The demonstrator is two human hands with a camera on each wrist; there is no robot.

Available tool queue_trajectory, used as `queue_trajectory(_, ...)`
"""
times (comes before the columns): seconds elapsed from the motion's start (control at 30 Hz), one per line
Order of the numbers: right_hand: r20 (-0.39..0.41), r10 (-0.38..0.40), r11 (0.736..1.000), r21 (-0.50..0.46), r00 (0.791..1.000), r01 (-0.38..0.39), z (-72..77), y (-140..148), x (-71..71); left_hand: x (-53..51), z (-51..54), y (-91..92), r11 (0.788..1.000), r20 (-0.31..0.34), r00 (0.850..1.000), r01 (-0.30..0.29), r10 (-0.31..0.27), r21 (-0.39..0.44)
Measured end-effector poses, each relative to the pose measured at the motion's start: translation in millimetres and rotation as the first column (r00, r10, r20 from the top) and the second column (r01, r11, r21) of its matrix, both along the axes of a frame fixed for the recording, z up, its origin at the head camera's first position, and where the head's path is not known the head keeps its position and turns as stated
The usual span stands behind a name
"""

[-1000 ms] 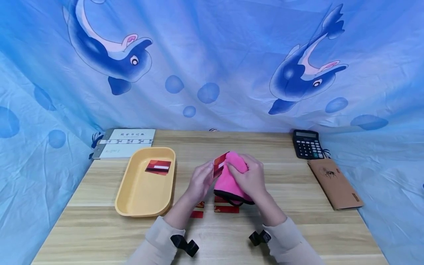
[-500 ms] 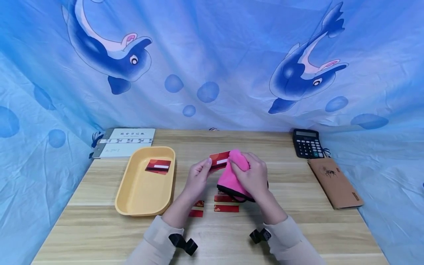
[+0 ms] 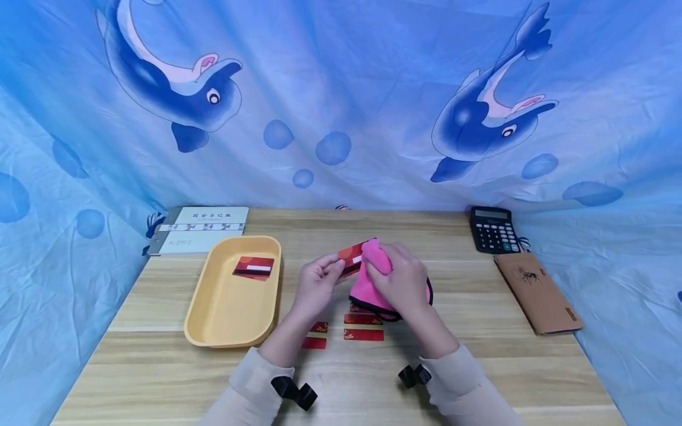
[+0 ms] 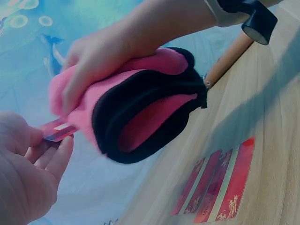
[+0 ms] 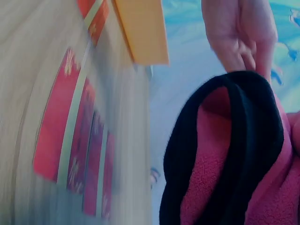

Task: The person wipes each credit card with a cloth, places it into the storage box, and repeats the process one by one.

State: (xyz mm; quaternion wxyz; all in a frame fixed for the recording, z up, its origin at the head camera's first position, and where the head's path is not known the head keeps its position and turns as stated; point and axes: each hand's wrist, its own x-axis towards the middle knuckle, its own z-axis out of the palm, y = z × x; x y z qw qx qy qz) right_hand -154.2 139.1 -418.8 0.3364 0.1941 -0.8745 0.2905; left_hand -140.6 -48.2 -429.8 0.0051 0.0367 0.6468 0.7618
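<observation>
My left hand pinches a red bank-style card by its left end, above the table. The card has a dark stripe and a white strip. My right hand grips a bunched pink cloth with black edging. The cloth covers the card's right end. In the left wrist view, the card runs from the left fingers to the cloth. Folds of the cloth fill the lower right of the right wrist view. Below the hands lie red cards, partly hidden by the cloth, and another group behind my left forearm.
A yellow tray on the left holds red cards. Behind it lies a white booklet. At the right are a black calculator and a brown notebook. A blue dolphin curtain hangs behind the table.
The card has turned from steeply tilted to flatter, then tilted up slightly again. The cloth has shifted along it, covering more of its right end than half a second ago.
</observation>
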Motion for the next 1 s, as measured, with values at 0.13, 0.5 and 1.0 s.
queue_trajectory(0.13,0.006,0.098,0.992,0.079,0.995,-0.098,6.3,-13,8.1,1.5,0.5,3.9,0.996,-0.076,0.997,0.023,-0.029,-0.087)
queue_trajectory(0.5,-0.019,0.033,0.999,0.008,0.999,-0.032,5.0,-9,4.1,3.0,2.2,-0.1,0.995,-0.098,0.993,0.051,-0.06,-0.087)
queue_trajectory(1.0,0.028,0.133,0.989,0.063,0.991,-0.135,5.6,-19,10.3,3.3,1.6,-5.0,0.986,-0.081,0.994,0.06,-0.073,-0.153)
